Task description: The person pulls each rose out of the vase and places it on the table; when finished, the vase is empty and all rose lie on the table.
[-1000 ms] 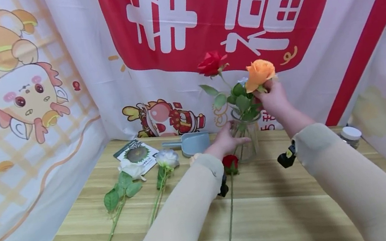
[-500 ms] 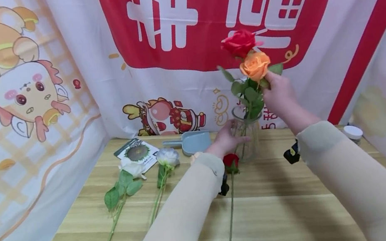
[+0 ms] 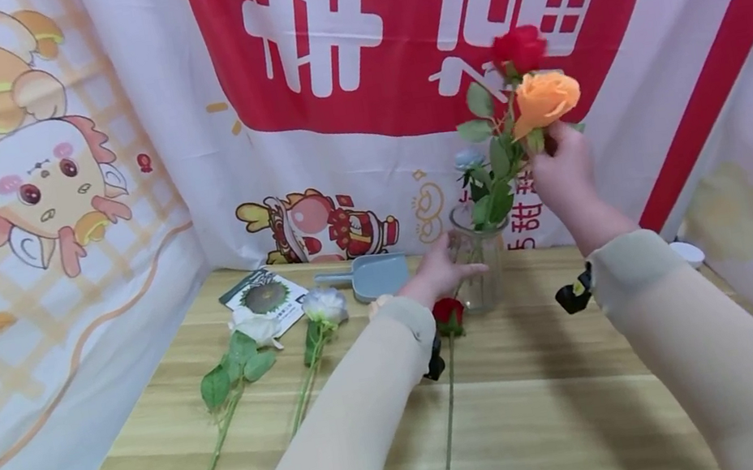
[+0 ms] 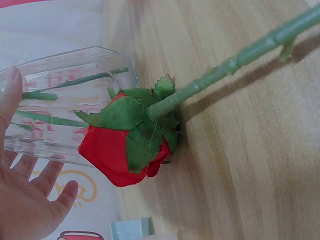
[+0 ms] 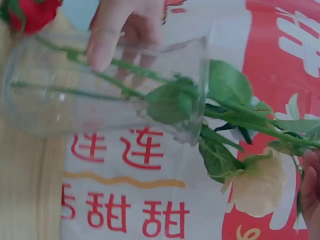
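In the head view, my right hand pinches the stem just under the orange rose. A red rose stands above and behind that bloom. Their leafy stems lean right out of the clear glass vase. My left hand holds the vase's side, thumb in front and fingers behind, as the right wrist view shows. A pale blue rose pokes up at the vase's back left. Near the mouth, the right wrist view has a pale peach rose. Stem ends show through the glass.
Another red rose lies before the vase, its stem toward me. Left of it lie a bluish-white rose and a white rose. Behind them are a printed card and a grey-blue scoop. A white-lidded jar stands right.
My right hand has moved right and slightly up with the orange rose. The red rose above has swung right too, uncovering the pale blue rose. The left hand has stayed at the vase.
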Demonstrator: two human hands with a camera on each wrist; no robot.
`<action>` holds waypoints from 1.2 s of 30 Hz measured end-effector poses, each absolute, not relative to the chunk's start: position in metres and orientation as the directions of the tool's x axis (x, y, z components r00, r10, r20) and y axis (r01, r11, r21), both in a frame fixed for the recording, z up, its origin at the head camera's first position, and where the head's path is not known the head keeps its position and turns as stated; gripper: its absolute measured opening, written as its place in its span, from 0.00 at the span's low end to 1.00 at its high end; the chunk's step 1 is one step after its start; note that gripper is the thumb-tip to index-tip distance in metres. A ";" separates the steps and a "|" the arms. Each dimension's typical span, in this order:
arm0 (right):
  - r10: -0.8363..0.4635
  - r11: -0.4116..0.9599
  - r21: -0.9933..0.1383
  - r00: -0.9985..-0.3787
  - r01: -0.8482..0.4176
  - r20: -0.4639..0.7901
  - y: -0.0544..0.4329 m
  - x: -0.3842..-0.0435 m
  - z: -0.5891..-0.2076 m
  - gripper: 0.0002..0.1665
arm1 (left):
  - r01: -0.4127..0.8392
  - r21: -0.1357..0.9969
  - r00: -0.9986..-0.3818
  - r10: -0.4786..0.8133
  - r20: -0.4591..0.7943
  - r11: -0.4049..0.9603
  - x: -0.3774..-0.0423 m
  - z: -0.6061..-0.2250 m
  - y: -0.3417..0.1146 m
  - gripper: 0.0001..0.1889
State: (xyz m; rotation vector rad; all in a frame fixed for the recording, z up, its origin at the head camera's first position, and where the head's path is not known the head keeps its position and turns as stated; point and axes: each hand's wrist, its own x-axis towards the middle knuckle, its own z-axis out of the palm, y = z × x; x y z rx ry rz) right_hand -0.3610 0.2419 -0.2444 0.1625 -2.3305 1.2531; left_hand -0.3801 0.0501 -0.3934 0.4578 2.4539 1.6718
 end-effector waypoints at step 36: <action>-0.225 0.477 -0.848 -0.965 -0.230 0.135 0.231 -0.359 -0.267 0.27 | 0.225 0.906 -0.940 0.325 0.106 0.357 -0.378 -0.395 0.051 0.45</action>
